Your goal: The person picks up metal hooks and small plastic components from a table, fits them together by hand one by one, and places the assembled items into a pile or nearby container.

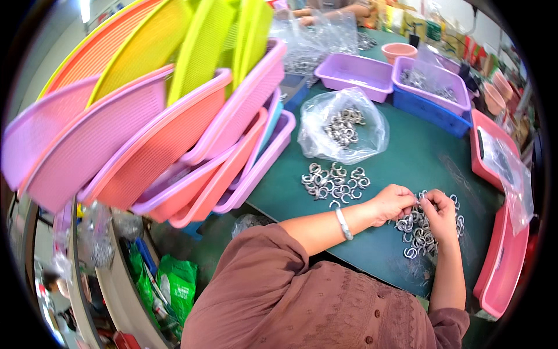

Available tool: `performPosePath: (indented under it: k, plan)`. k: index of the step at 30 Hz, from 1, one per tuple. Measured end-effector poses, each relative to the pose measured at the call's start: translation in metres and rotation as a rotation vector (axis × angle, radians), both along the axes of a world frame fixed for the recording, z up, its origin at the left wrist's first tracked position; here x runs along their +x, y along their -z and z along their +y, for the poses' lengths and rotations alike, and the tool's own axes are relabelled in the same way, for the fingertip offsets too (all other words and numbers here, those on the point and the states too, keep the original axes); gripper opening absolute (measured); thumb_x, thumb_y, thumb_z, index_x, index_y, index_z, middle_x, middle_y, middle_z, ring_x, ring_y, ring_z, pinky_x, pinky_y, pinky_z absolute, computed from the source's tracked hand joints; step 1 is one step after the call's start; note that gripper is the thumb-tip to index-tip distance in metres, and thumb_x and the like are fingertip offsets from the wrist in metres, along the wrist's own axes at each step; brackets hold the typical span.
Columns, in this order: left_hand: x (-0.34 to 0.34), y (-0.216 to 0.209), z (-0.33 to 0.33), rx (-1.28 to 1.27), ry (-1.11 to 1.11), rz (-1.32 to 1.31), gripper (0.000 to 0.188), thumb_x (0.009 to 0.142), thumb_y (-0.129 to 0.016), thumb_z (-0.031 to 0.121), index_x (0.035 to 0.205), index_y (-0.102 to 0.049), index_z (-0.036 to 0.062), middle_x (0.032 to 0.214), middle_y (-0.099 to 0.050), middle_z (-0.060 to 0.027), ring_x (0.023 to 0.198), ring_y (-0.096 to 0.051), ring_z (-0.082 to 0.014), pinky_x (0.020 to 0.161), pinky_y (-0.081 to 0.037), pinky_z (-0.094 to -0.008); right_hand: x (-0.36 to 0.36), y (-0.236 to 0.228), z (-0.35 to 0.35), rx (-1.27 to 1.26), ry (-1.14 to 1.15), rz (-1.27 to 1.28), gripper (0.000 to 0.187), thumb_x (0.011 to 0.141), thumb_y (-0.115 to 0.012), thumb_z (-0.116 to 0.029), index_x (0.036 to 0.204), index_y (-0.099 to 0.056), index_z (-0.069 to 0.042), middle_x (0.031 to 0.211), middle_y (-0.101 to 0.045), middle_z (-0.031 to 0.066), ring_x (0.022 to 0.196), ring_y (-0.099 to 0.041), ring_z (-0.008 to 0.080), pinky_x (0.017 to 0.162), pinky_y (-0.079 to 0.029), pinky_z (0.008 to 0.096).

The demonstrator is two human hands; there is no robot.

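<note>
Over ring pile (421, 230): both hands' fingers (414, 202) pinch ring; axis seemingly unreadable

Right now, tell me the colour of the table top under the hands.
Dark green table top, seen best in the head view.

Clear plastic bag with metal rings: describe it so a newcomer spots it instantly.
On the green table, look just ahead of the loose ring pile. The clear plastic bag lies there open and crumpled, rings inside; unlike the purple tray behind, it is transparent and soft.
</note>
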State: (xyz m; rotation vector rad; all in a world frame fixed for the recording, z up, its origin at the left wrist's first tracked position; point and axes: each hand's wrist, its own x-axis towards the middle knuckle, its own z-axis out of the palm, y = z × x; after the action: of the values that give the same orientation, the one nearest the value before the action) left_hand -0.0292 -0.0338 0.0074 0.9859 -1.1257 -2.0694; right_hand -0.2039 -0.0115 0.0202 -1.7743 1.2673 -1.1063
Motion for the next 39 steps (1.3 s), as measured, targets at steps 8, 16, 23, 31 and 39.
performPosePath:
  k: [8, 16, 23, 31, 39]
  plan:
    - [0.009, -0.015, 0.008, -0.085, -0.023, -0.068, 0.013, 0.083, -0.057, 0.017, 0.09, -0.058, 0.0062, 0.065, -0.054, 0.0002, 0.049, -0.045, -0.0051, 0.038, -0.032, -0.0166, -0.002, 0.002, -0.006, 0.049, 0.011, -0.144, 0.011, 0.08, -0.059, -0.009, 0.075, -0.056, 0.0, 0.064, -0.047, -0.0054, 0.061, -0.04, 0.0033, 0.054, -0.032, 0.02]
    - [0.039, -0.056, -0.004, -0.24, -0.106, -0.334, 0.022, 0.078, -0.059, 0.015, 0.097, -0.06, 0.0042, 0.076, -0.057, -0.002, 0.064, -0.05, -0.0063, 0.045, -0.036, -0.0152, -0.006, 0.008, -0.01, -0.173, 0.074, 0.045, 0.012, 0.075, -0.061, -0.011, 0.077, -0.059, 0.001, 0.073, -0.058, 0.0091, 0.068, -0.056, 0.0183, 0.06, -0.044, 0.0287]
    - [0.087, -0.095, -0.08, -0.675, -0.312, -0.674, 0.022, 0.074, -0.06, 0.011, 0.093, -0.063, 0.0029, 0.079, -0.061, -0.0058, 0.07, -0.056, -0.0153, 0.059, -0.045, -0.025, -0.008, 0.0, -0.007, -0.319, 0.064, 0.049, 0.011, 0.073, -0.06, -0.011, 0.073, -0.06, 0.0, 0.073, -0.058, 0.0104, 0.072, -0.057, 0.0246, 0.063, -0.045, 0.0333]
    - [0.096, -0.067, -0.088, -1.255, -0.101, -1.443, 0.03, 0.074, -0.059, 0.014, 0.103, -0.062, 0.0066, 0.103, -0.058, -0.016, 0.097, -0.055, -0.0309, 0.087, -0.042, -0.036, -0.008, 0.002, -0.008, -0.189, 0.057, -0.096, 0.015, 0.076, -0.06, -0.015, 0.077, -0.061, 0.0, 0.07, -0.058, 0.0073, 0.062, -0.054, 0.0177, 0.057, -0.043, 0.0304]
    - [0.005, -0.068, 0.0, -0.576, -0.078, -0.376, 0.026, 0.086, -0.056, 0.016, 0.106, -0.058, -0.0004, 0.093, -0.061, -0.0063, 0.075, -0.056, -0.0105, 0.069, -0.045, -0.0223, -0.005, 0.001, -0.009, 0.003, -0.113, -0.539, 0.019, 0.082, -0.059, -0.018, 0.083, -0.061, 0.001, 0.067, -0.054, -0.0029, 0.062, -0.044, 0.0041, 0.055, -0.037, 0.0209]
